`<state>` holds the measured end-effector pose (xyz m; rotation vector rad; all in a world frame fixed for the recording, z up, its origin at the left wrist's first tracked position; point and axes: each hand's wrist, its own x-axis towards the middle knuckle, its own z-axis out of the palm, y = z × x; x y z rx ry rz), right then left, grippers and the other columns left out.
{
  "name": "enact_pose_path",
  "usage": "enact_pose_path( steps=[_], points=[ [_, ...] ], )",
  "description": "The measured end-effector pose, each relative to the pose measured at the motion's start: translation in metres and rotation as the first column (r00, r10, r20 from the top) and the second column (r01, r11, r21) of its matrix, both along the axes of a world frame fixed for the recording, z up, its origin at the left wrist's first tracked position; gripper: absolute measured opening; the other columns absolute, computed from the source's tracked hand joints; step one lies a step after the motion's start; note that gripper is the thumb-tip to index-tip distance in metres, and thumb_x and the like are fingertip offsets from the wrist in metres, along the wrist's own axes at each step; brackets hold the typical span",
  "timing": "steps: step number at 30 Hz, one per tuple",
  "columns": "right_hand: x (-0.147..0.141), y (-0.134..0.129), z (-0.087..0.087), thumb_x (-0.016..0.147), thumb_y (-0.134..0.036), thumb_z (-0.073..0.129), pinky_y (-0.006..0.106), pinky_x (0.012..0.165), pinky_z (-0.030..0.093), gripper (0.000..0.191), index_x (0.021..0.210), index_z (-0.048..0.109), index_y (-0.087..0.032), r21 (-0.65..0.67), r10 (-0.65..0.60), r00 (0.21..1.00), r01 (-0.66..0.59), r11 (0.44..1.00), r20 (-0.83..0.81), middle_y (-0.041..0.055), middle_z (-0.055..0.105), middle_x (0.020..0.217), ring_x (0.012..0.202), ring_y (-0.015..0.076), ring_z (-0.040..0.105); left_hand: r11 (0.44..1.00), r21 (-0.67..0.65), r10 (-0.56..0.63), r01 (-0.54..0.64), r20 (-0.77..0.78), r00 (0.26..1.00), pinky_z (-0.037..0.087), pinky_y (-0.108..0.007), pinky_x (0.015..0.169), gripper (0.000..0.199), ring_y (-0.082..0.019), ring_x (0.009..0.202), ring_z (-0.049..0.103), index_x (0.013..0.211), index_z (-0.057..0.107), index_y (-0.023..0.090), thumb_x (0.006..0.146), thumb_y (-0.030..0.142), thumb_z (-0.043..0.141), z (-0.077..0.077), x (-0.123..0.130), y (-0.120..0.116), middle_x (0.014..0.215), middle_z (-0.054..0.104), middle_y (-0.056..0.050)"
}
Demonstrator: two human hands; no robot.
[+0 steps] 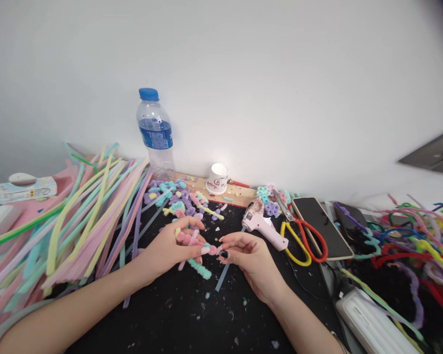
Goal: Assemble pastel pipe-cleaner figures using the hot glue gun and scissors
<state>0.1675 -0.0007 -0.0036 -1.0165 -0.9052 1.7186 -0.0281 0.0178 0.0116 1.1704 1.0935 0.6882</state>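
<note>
My left hand [166,250] is closed around a bundle of twisted, fuzzy pipe cleaners [185,239] in pink, yellow and mint. A mint coiled strand [200,269] hangs below its fingers. The thumb and fingertips of my right hand [256,263] pinch the pink end of the piece, just right of the left thumb. Part of the piece is hidden behind the left fingers. Beneath both hands, a translucent glue stick [223,278] lies on the black mat [184,322]. Small twisted pipe-cleaner shapes [180,196] are heaped just beyond my left hand.
Long pastel pipe cleaners [96,211] cover the left side. At the back stand a plastic bottle [155,132] and a paper cup [214,184]. A pink glue gun [262,225], scissors [310,233] and a phone [323,228] lie right, near a white power strip [372,322] and tangled pipe cleaners [413,255].
</note>
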Motion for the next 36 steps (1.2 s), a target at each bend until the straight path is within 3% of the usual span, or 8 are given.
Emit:
enact_pose_path(
  steps=[36],
  points=[
    [-0.0018,-0.0003,0.0001,0.06,-0.011,0.076,0.023,0.063,0.054,0.021,0.08,0.069,-0.014,-0.006,0.03,0.999,-0.03,1.0,0.011,0.0012,0.068,0.071,0.065,0.0115,0.063,1.0,-0.005,-0.009,0.01,0.02,1.0,0.045,-0.022,0.05,0.037,-0.014,0.056,0.064,0.096,0.046,0.02,0.069,0.025,0.07,0.0023,0.0012,-0.0001,0.074,0.067,0.002]
  ],
)
